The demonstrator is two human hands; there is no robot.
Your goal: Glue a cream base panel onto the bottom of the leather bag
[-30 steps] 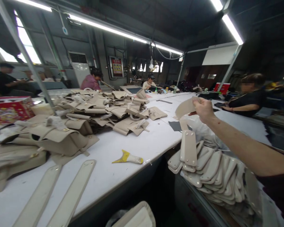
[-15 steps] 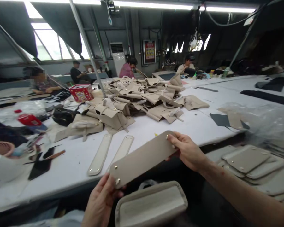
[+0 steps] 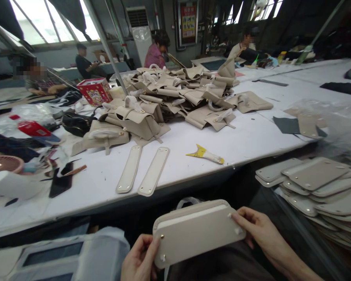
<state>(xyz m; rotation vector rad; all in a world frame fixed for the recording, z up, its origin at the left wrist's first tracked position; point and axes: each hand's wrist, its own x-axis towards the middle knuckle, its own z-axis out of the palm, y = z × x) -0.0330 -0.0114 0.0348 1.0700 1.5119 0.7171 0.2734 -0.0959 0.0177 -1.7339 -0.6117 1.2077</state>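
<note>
A beige studded panel (image 3: 200, 239), long with rounded corners and small metal feet near its ends, is held between my two hands. My left hand (image 3: 142, 255) grips its left end, thumb on the front. At the other end, my right hand (image 3: 259, 230) pinches the upper right corner by a stud. Just behind the panel shows the beige bag body (image 3: 193, 208), its piped rim and pale base partly covered. Two similar panels, a left strip (image 3: 129, 169) and a right strip (image 3: 154, 171), lie pale side up on the white table (image 3: 175, 171).
Beige bags (image 3: 175, 97) lie heaped across the table. A yellow-handled tool (image 3: 204, 154) rests near its front edge. Stacked panels (image 3: 318, 187) stand at the right. Left are a phone-like black piece (image 3: 60, 181), a pink fan (image 3: 6, 166) and a red box (image 3: 95, 91). Several people sit beyond.
Both hands have lowered the panel from above the table edge onto the bag's base, turning it more level. The view has tilted down, and the yellow-handled tool has come fully into sight.
</note>
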